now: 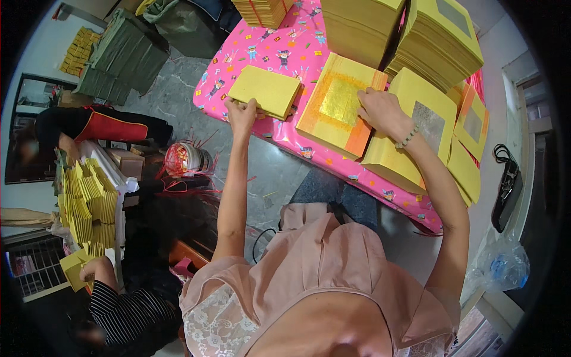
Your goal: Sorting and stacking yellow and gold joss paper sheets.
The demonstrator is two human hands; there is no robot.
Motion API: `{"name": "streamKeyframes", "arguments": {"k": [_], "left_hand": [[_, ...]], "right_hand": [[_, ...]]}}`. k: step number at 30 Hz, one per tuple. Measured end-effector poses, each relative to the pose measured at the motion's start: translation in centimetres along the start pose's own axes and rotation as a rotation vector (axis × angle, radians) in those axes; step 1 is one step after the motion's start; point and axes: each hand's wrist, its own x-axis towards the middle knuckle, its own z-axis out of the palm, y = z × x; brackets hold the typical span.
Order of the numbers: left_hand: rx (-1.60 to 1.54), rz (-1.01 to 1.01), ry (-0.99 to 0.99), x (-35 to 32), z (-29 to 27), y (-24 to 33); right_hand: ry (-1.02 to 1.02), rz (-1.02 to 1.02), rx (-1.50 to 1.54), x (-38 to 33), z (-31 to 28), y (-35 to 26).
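My left hand (242, 113) pinches the near edge of a plain yellow bundle (265, 91), fingers closed on it so it sits steady on the pink cloth (250, 53). My right hand (380, 110) lies flat and open on the gold-foil stack (336, 107) just beside it, pressing the top sheet down, holding nothing. Silver-foil sheets (425, 122) lie under my wrist, within easy reach (taller stacks (440, 41) wait behind). Lower left, another person's hand (89, 269) handles folded yellow paper.

Pale pink sleeveless top (321, 262); white lace trim at neckline; beaded bracelet (407, 137) on right wrist
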Motion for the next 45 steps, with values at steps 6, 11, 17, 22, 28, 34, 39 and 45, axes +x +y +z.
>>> {"name": "streamKeyframes", "arguments": {"k": [6, 11, 17, 22, 28, 34, 39, 45], "left_hand": [[0.45, 0.083, 0.144, -1.9, 0.9, 2.4], [0.758, 0.431, 0.332, -2.3, 0.3, 0.8], [0.854, 0.668, 0.304, -2.1, 0.5, 0.9], [0.767, 0.659, 0.079, -1.8, 0.6, 1.3], [0.742, 0.614, -0.11, -2.1, 1.3, 1.6], [1.026, 0.667, -0.152, -2.6, 1.5, -0.2], [1.018, 0.635, -0.192, -2.2, 1.6, 0.1], [1.024, 0.624, -0.215, -2.0, 1.3, 1.8]], "right_hand": [[-0.016, 0.019, -0.025, -0.2, -0.6, -0.4], [-0.066, -0.09, 0.067, -0.4, -1.2, -0.8], [-0.379, -0.148, 0.113, -0.8, -2.0, -2.3], [-0.398, -0.152, 0.058, -1.2, -1.0, -2.5], [-0.419, -0.153, 0.012, -1.0, -0.6, -2.8], [-0.371, -0.161, 0.018, -1.2, -0.4, -3.0], [-0.368, -0.144, 0.003, -1.4, -0.5, -3.4], [-0.391, -0.186, -0.037, -1.0, 0.2, -3.7]]}}
